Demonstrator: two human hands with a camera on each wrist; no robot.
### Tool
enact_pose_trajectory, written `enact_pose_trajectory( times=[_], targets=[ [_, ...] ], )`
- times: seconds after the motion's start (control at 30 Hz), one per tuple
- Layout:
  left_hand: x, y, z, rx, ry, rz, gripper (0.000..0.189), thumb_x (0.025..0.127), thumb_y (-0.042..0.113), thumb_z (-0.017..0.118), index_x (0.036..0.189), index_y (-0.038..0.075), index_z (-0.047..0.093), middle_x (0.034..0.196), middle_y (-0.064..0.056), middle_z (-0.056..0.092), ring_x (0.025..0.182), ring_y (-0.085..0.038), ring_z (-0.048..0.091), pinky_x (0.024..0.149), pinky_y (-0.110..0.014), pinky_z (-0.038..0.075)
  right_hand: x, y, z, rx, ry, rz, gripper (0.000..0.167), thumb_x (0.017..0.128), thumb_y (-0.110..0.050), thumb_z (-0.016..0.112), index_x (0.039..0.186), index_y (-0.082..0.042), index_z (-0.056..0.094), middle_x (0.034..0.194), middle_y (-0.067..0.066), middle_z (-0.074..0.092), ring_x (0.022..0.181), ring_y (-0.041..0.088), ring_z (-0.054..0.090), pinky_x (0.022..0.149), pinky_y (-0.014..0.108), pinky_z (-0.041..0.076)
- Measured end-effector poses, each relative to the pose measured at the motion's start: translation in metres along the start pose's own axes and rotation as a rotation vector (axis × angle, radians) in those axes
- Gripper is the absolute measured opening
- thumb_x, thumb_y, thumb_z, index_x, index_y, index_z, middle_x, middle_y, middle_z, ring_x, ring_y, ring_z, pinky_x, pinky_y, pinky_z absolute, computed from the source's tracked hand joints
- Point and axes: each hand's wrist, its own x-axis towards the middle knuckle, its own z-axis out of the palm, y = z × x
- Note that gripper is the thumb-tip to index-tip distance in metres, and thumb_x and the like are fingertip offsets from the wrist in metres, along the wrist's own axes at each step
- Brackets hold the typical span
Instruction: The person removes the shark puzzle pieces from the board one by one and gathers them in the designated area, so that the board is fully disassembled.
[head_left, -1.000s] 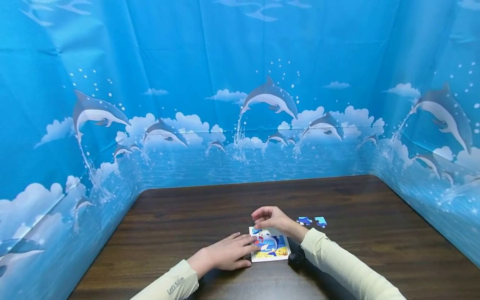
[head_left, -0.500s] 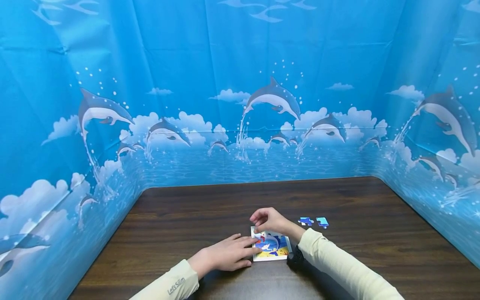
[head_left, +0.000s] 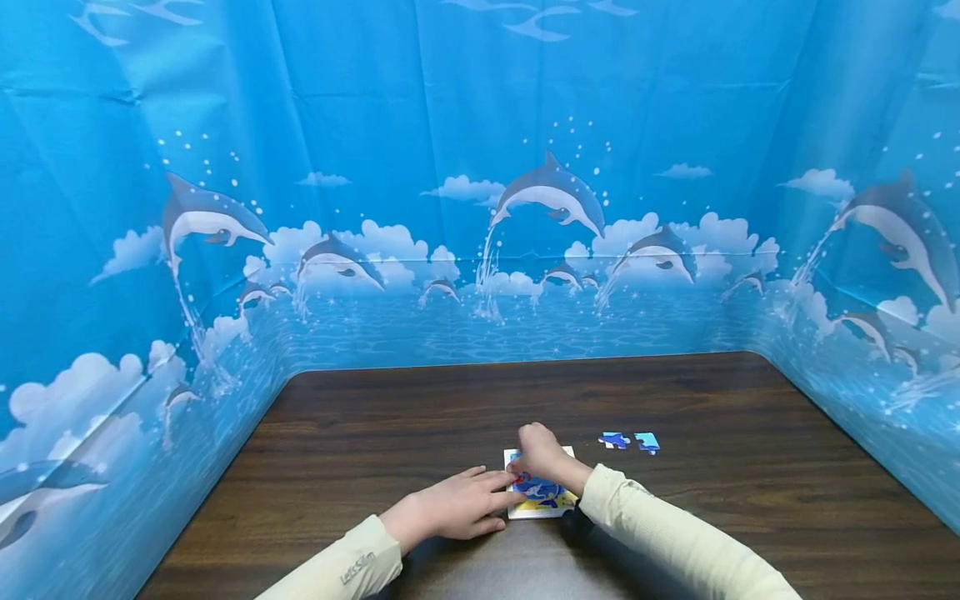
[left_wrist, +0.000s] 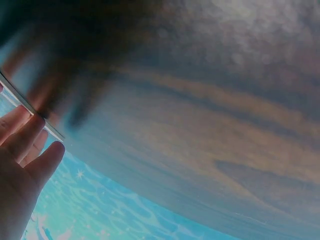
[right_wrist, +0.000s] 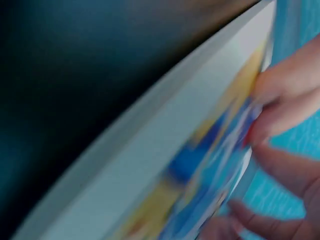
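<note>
A small square jigsaw puzzle [head_left: 543, 512] in a white frame, with a blue and yellow sea picture, lies on the dark wooden table. My left hand [head_left: 457, 502] rests at its left side, fingers stretched out and fingertips over the picture. In the right wrist view, fingers [right_wrist: 285, 85] touch the picture near a red spot. My right hand [head_left: 543, 457] is bent down over the puzzle's upper part, knuckles up, thumb close to the left hand's index finger. It covers much of the picture's top. Whether it pinches a piece I cannot tell.
Two loose blue jigsaw pieces, a darker one [head_left: 615, 440] and a lighter one [head_left: 647, 442], lie right of the puzzle. A blue dolphin-print curtain [head_left: 480, 325] hangs around the table's [head_left: 375, 417] far and side edges.
My right hand has turned and lowered over the puzzle, its raised fingers now curled down. The left hand has stayed in place; the head view has shifted slightly.
</note>
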Motion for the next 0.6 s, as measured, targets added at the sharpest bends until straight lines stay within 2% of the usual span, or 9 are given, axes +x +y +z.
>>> enact_pose_trajectory(
  times=[0.1, 0.17, 0.37, 0.5, 0.6],
  targets=[
    [0.001, 0.001, 0.000, 0.016, -0.002, -0.001, 0.045, 0.098, 0.037, 0.045, 0.141, 0.023, 0.041, 0.145, -0.005, 0.043, 0.134, -0.014, 0.041, 0.105, -0.044, 0.040, 0.000, -0.006, -0.001, -0.020, 0.035, 0.057, 0.032, 0.062, -0.017, 0.085, 0.060, -0.003, 0.056, 0.060, 0.005, 0.056, 0.057, 0.016, 0.048, 0.057, 0.030, 0.045],
    [0.001, 0.002, 0.001, 0.042, -0.004, 0.006, 0.046, 0.098, 0.038, 0.044, 0.141, 0.022, 0.040, 0.145, -0.005, 0.043, 0.134, -0.015, 0.041, 0.106, -0.043, 0.040, 0.001, -0.009, -0.002, -0.014, 0.023, 0.095, 0.032, 0.062, -0.017, 0.086, 0.063, -0.003, 0.057, 0.062, 0.006, 0.058, 0.057, 0.016, 0.051, 0.058, 0.032, 0.048],
    [0.000, 0.008, 0.002, 0.089, 0.027, 0.076, 0.045, 0.098, 0.038, 0.044, 0.140, 0.021, 0.040, 0.142, -0.004, 0.046, 0.134, -0.017, 0.042, 0.105, -0.040, 0.041, 0.006, -0.013, -0.001, -0.020, 0.003, 0.155, 0.036, 0.056, -0.017, 0.090, 0.067, -0.002, 0.060, 0.070, 0.010, 0.065, 0.069, 0.025, 0.062, 0.068, 0.037, 0.053],
    [0.003, 0.009, 0.002, 0.091, 0.079, 0.129, 0.043, 0.098, 0.034, 0.047, 0.138, 0.018, 0.042, 0.138, -0.005, 0.048, 0.131, -0.016, 0.045, 0.105, -0.034, 0.041, 0.010, -0.014, -0.001, -0.001, 0.021, 0.166, 0.037, 0.050, -0.013, 0.091, 0.068, -0.001, 0.061, 0.071, 0.012, 0.065, 0.069, 0.025, 0.062, 0.069, 0.038, 0.053],
    [0.005, 0.009, 0.001, 0.063, 0.086, 0.139, 0.042, 0.097, 0.032, 0.049, 0.137, 0.018, 0.042, 0.137, -0.006, 0.047, 0.129, -0.016, 0.045, 0.103, -0.029, 0.042, 0.011, -0.014, -0.002, 0.037, 0.006, 0.197, 0.037, 0.049, -0.011, 0.091, 0.069, -0.001, 0.061, 0.071, 0.011, 0.064, 0.068, 0.023, 0.059, 0.068, 0.036, 0.053]
  ],
)
